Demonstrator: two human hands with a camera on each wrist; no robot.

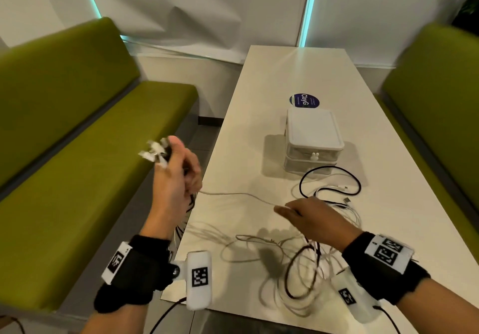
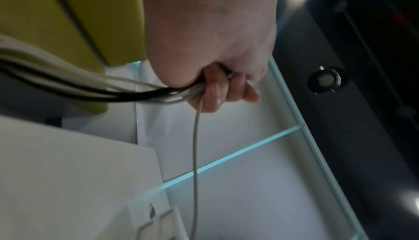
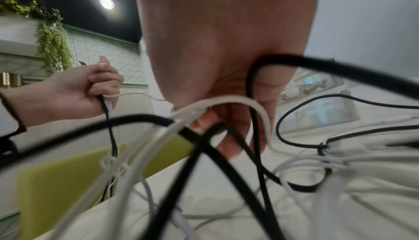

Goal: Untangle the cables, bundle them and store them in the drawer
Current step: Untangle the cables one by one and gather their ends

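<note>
Both hands work a tangle of cables (image 1: 305, 253) at a white table (image 1: 298, 69). Raised off the table's left edge above a green bench (image 1: 77, 152), the left hand (image 1: 176, 175) is closed in a fist round a gathered bunch of white and black leads, their plugs (image 1: 155, 152) sticking out past the thumb; one white cable (image 1: 238, 194) runs from the fist across the tabletop. Low over the pile, the right hand (image 1: 316, 219) has its fingers hooked down among the looped strands, white and black cords draped over them in the right wrist view; a firm grasp cannot be made out. Beyond the tangle stands a small white drawer unit (image 1: 312, 139), both drawers shut, just in front of a round blue sticker (image 1: 304, 100).
</note>
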